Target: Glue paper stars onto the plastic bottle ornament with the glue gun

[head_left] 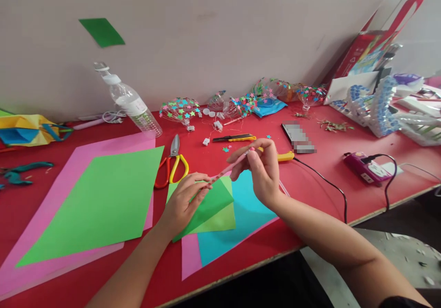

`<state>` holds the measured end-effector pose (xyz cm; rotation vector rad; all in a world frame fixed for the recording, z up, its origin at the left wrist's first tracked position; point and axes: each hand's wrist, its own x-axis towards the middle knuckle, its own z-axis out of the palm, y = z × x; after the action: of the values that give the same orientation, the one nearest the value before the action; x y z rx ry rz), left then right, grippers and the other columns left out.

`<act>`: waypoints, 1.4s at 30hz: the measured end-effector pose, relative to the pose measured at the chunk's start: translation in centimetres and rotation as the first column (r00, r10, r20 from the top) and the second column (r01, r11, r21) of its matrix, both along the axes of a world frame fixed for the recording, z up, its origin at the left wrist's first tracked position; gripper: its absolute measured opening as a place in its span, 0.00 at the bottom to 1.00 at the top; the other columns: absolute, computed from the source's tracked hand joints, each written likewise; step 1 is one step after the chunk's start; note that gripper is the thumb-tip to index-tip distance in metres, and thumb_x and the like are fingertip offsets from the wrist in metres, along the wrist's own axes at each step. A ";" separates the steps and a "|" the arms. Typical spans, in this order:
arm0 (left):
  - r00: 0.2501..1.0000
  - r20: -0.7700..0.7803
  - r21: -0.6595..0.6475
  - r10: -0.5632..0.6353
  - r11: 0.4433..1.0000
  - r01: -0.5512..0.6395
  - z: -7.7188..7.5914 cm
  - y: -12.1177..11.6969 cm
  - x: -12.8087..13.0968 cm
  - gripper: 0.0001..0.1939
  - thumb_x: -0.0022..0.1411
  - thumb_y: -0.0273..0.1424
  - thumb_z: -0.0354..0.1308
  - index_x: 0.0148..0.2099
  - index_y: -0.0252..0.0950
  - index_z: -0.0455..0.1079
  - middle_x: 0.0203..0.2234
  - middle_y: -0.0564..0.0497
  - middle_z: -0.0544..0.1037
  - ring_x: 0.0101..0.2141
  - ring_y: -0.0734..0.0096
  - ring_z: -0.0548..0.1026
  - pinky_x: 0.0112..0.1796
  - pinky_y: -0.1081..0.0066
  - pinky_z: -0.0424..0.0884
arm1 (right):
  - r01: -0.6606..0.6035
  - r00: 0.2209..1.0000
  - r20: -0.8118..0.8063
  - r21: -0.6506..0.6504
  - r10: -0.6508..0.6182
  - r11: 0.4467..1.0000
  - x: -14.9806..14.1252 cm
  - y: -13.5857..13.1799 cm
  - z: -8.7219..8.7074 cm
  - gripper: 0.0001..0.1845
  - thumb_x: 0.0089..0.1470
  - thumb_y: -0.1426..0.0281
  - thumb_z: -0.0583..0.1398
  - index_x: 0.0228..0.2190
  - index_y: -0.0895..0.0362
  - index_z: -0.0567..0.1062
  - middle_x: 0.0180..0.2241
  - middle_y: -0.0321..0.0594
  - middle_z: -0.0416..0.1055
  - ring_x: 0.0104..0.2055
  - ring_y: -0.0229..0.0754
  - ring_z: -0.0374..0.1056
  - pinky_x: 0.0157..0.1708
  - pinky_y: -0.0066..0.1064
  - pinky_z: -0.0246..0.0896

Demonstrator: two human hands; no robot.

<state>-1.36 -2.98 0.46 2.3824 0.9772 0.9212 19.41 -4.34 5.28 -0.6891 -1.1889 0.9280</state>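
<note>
A slender pink stick with darker spots slants between my two hands above the coloured sheets. Its lower end is pinched by my left hand. At its upper end, the thumb and fingers of my right hand close around a small pink tip. Beneath my hands lie green sheets on a blue sheet, with pink paper under that. Pliers-like cutters with one red and one yellow handle rest beside my left hand. Behind my right hand shows a corded tool with a yellow handle.
Large green and pink sheets cover the left side. A tilted plastic bottle, star-covered wire ornaments and a yellow cutter knife lie farther back. A phone and a purple power adapter are on the right.
</note>
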 end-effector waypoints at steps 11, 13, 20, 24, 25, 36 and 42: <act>0.995 -0.102 -0.017 0.016 1.000 -0.018 -0.3 0.1 0.1 0.10 0.67 0.35 0.51 0.49 0.40 0.66 0.45 0.47 0.73 0.48 0.63 0.71 0.49 0.63 0.69 | -0.319 0.855 0.291 -0.356 0.429 0.878 -0.7 0.9 -3.9 0.11 0.58 0.62 0.55 0.32 0.56 0.70 0.21 0.29 0.64 0.20 0.30 0.59 0.20 0.22 0.55; 0.987 -0.154 -0.035 0.032 0.999 -0.038 -0.2 0.0 -0.2 0.17 0.66 0.38 0.53 0.55 0.42 0.62 0.49 0.47 0.71 0.51 0.61 0.69 0.52 0.61 0.68 | -0.170 0.889 0.369 -0.280 0.270 0.945 -0.2 1.1 -3.6 0.11 0.59 0.62 0.54 0.33 0.55 0.71 0.22 0.31 0.66 0.21 0.32 0.61 0.23 0.24 0.58; 0.905 -0.414 -0.031 -0.103 0.995 0.100 -1.4 -0.5 0.5 0.29 0.62 0.45 0.56 0.62 0.43 0.59 0.61 0.42 0.61 0.61 0.49 0.60 0.59 0.48 0.60 | 0.071 0.669 0.742 -0.014 -0.037 0.997 2.1 3.3 -2.5 0.10 0.57 0.71 0.54 0.39 0.55 0.74 0.40 0.41 0.74 0.41 0.39 0.70 0.42 0.30 0.63; 0.916 -0.398 -0.013 -0.040 0.999 0.038 -1.0 0.2 0.0 0.23 0.65 0.42 0.52 0.60 0.40 0.62 0.59 0.42 0.63 0.60 0.53 0.61 0.60 0.51 0.59 | 0.108 0.570 0.821 -0.055 -0.016 0.993 4.0 4.4 -3.6 0.16 0.63 0.69 0.46 0.45 0.56 0.70 0.35 0.39 0.75 0.35 0.37 0.71 0.37 0.27 0.63; 0.921 -0.390 -0.019 -0.001 1.000 -0.008 -0.8 0.5 -0.4 0.24 0.65 0.42 0.52 0.60 0.40 0.61 0.60 0.43 0.62 0.60 0.54 0.60 0.60 0.52 0.59 | 0.115 0.548 0.836 -0.042 -0.028 0.992 4.5 4.5 -4.0 0.16 0.63 0.69 0.45 0.44 0.57 0.70 0.34 0.40 0.75 0.34 0.37 0.71 0.37 0.28 0.63; 0.873 -0.487 -0.034 0.012 0.999 -0.033 -1.4 0.9 -1.8 0.39 0.57 0.51 0.58 0.65 0.42 0.54 0.58 0.42 0.63 0.60 0.47 0.57 0.60 0.48 0.53 | -0.413 0.211 0.977 0.070 0.020 0.908 2.7 1.7 -5.7 0.33 0.51 0.52 0.63 0.50 0.61 0.66 0.53 0.55 0.66 0.61 0.54 0.55 0.62 0.50 0.49; 0.868 -0.496 -0.129 -0.021 0.990 -0.050 -0.5 0.9 -2.3 0.38 0.57 0.47 0.60 0.65 0.42 0.54 0.60 0.44 0.62 0.60 0.50 0.59 0.59 0.53 0.58 | -0.368 0.140 0.988 0.111 -0.062 0.923 2.9 1.2 -5.4 0.35 0.51 0.50 0.61 0.52 0.62 0.65 0.50 0.54 0.67 0.55 0.56 0.58 0.59 0.51 0.51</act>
<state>-3.70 -2.09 -0.06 2.5424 1.1941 0.2186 22.28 -3.18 -0.13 -0.9287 -2.6437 0.2502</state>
